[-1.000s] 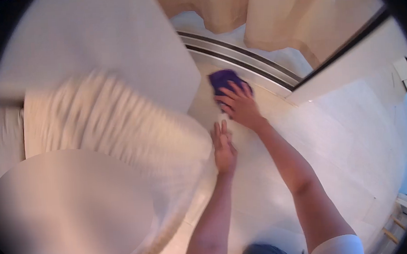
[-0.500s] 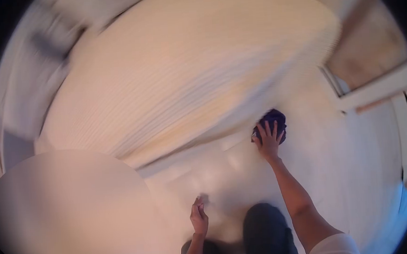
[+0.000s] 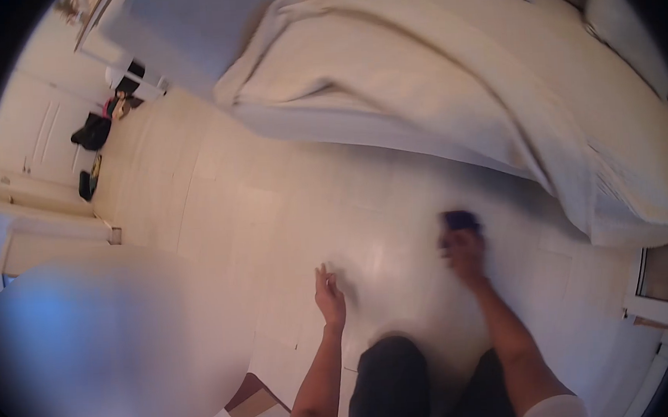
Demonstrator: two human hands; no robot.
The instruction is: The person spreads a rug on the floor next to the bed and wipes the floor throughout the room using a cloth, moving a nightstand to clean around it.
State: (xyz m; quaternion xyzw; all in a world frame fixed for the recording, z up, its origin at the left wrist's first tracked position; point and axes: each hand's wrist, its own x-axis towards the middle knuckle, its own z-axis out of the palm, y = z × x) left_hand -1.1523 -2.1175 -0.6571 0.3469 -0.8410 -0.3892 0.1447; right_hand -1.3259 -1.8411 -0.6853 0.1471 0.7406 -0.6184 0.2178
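My right hand (image 3: pixel 467 255) is closed on a dark navy cloth (image 3: pixel 461 220), which is bunched and smeared by motion. Whether that cloth touches the floor or is lifted, I cannot tell. Nothing shows in my left hand (image 3: pixel 329 297), held out over the pale floor (image 3: pixel 233 192) with its fingers partly stretched and a little apart. My knees, in dark trousers, are just below and between the hands.
A bed with a cream cover (image 3: pixel 416 58) spans the upper right. Dark bags (image 3: pixel 92 131) lie by a white door (image 3: pixel 43 134) at left. A brown-edged panel (image 3: pixel 258 404) is at lower left, near a blurred oval patch. A framed glass panel (image 3: pixel 663 276) stands at right.
The view has swung, bringing the door and bags at left into sight. My right hand has gone from lying spread on the cloth to gripping it. My left fingers have loosened from a pinch.
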